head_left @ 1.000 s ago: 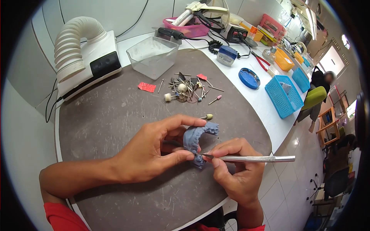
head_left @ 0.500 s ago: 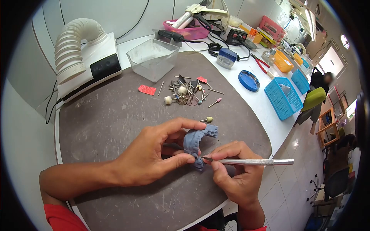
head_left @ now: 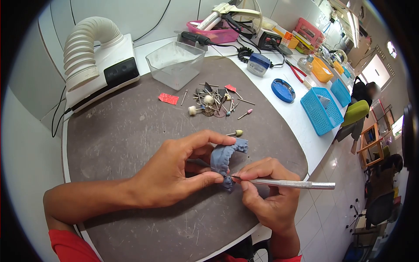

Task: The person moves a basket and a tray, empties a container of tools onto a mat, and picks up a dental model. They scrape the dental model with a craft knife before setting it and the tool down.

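Note:
A blue-grey dental arch model (head_left: 221, 158), horseshoe-shaped with teeth along its edge, is held above the brown mat. My left hand (head_left: 176, 168) is closed on it, index finger on the upper end and thumb near the lower part. My right hand (head_left: 273, 192) grips a silver craft knife (head_left: 301, 184) like a pen. The knife's dark tip meets the model's lower teeth, close to my left thumb. Just beyond the model lies a yellowish polishing bur (head_left: 238, 132) on the mat.
A pile of rotary burs (head_left: 214, 100) lies on the brown mat (head_left: 118, 139) near a clear plastic container (head_left: 174, 65). A white suction hose (head_left: 78, 52) stands at left. Blue baskets (head_left: 321, 111) and a blue lid (head_left: 283, 90) are at right. Another person (head_left: 364, 94) sits farther off.
The view has shifted very slightly. Both hands hold nearly the same pose, and the knife tip stays at the model's lower teeth.

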The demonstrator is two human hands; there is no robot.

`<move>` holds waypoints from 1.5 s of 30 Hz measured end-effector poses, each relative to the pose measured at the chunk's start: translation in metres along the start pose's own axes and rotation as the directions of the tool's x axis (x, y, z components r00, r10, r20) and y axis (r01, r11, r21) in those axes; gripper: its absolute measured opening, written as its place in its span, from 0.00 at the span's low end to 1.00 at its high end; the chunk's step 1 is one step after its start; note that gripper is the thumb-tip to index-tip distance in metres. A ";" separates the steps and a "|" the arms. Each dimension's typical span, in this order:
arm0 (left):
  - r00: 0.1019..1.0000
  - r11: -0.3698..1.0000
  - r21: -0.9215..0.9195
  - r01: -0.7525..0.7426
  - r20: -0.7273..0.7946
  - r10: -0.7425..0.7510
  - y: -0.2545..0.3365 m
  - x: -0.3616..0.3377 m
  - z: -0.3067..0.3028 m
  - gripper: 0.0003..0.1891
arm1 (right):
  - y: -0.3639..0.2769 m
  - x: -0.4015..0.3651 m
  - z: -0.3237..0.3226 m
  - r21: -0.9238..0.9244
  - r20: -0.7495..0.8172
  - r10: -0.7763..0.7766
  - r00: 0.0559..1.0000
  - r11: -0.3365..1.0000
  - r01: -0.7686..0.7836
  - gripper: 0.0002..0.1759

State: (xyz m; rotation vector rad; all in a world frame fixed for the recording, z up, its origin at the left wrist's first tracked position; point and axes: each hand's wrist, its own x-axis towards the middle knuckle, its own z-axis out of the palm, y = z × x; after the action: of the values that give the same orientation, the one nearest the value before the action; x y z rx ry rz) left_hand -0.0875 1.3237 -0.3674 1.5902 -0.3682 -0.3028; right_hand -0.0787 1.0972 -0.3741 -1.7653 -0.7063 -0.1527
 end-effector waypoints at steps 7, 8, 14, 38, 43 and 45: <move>0.999 0.999 0.019 -0.045 0.030 0.044 -0.003 0.001 -0.002 0.31 | -0.003 0.006 -0.006 -0.112 0.074 -0.122 0.990 0.985 0.130 0.10; 0.999 0.999 0.023 -0.041 0.034 0.040 -0.002 0.001 -0.002 0.31 | -0.004 0.007 -0.006 -0.111 0.081 -0.116 0.990 0.986 0.124 0.10; 0.996 0.995 0.063 -0.081 0.051 0.078 -0.004 0.002 -0.004 0.30 | -0.002 0.008 -0.008 -0.103 0.094 -0.140 0.986 0.983 0.149 0.11; 0.993 0.993 0.076 -0.095 0.082 0.089 -0.003 0.002 -0.006 0.31 | 0.002 0.007 -0.008 -0.145 0.104 -0.196 0.975 0.967 0.210 0.13; 0.993 0.991 0.093 -0.100 0.079 0.092 -0.003 0.002 -0.005 0.31 | -0.005 0.011 -0.010 -0.171 0.142 -0.183 0.973 0.963 0.206 0.12; 0.988 0.984 0.114 -0.139 0.078 0.131 -0.004 0.002 -0.005 0.31 | -0.009 0.013 -0.013 -0.179 0.157 -0.165 0.974 0.965 0.193 0.12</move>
State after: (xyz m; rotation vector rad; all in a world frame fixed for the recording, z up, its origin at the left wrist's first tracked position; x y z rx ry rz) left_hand -0.0838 1.3276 -0.3713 1.6649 -0.5547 -0.2357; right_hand -0.0701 1.0919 -0.3566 -1.9092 -0.9825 -0.2281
